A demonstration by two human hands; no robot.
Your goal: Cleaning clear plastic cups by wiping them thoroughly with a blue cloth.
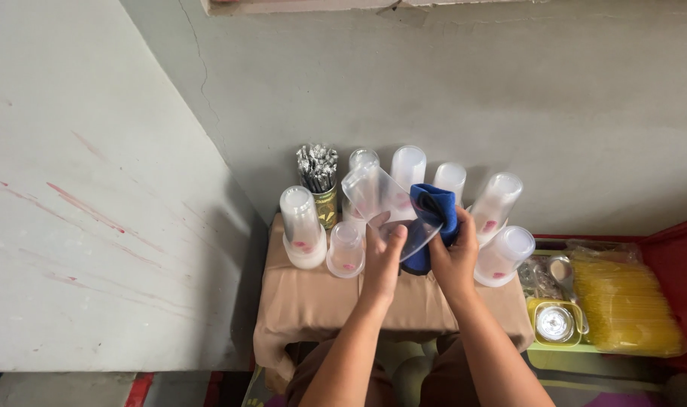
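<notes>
My left hand (385,256) grips a clear plastic cup (379,200) by its rim, tilted on its side above a small table. My right hand (450,260) holds a blue cloth (432,215) pressed into the mouth of that cup. Both hands meet over the middle of the table (313,298), which is covered with a tan cloth.
Stacks of upturned clear plastic cups (302,226) stand along the back of the table, with a tin of wrapped straws (318,177). To the right, a green tray (562,343) holds a yellow container, and a bag of yellow straws (626,301) lies there. Grey walls close the left and back.
</notes>
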